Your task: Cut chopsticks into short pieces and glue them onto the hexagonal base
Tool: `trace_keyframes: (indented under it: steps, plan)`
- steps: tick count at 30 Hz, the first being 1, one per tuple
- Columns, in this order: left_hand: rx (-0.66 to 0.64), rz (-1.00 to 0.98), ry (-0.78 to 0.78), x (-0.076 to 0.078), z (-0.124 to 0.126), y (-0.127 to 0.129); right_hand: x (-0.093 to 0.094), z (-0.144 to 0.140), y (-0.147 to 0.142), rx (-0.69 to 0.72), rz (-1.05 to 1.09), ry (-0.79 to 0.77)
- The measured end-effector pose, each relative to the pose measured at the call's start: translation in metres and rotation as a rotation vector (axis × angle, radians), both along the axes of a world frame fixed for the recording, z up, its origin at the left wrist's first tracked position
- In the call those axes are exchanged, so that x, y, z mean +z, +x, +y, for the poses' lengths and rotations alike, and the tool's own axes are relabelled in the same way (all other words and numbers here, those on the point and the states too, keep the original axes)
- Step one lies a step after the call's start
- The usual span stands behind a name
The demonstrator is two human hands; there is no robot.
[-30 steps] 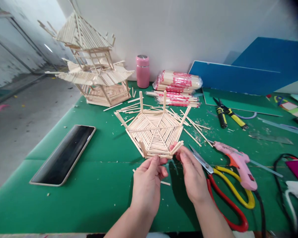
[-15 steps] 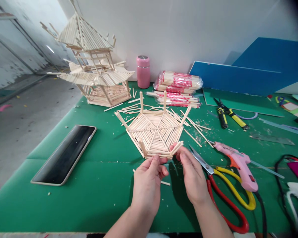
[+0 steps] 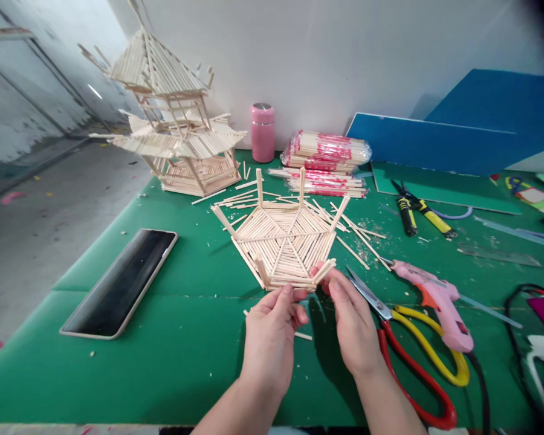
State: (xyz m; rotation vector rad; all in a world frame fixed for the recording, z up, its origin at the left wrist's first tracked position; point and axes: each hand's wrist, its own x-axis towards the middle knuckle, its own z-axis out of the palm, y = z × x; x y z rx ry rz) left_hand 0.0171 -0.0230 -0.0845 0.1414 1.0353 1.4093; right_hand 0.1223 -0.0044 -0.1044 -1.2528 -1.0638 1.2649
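Observation:
A hexagonal base made of wooden sticks [image 3: 284,238], with a short post standing at each corner, is tilted above the green table. My left hand [image 3: 272,329] pinches its near edge between thumb and fingers. At the near right corner, my right hand [image 3: 351,320] has its fingers closed around the foot of the corner post [image 3: 324,272]. Its fingertips are partly hidden behind the post. Loose wooden sticks [image 3: 360,235] lie on the table behind and to the right of the base.
Scissors [image 3: 417,338] and a pink glue gun [image 3: 435,299] lie to the right, yellow-handled pliers [image 3: 419,211] farther back. A phone [image 3: 120,284] rests left. Behind stand a stick pagoda model [image 3: 176,142], a pink flask [image 3: 263,133] and wrapped stick bundles [image 3: 324,157].
The view has shifted very slightly. Both hands keep the same grip on the hexagonal base, which stays in nearly the same place.

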Motion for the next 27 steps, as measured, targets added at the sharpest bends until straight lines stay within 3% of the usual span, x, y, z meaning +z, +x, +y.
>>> trace_keyframes:
  steps: [27]
  plan:
    - [-0.024, 0.048, -0.012, -0.0002, 0.0029, -0.0027, -0.0021, -0.0010, -0.0002, -0.002, -0.047, 0.014]
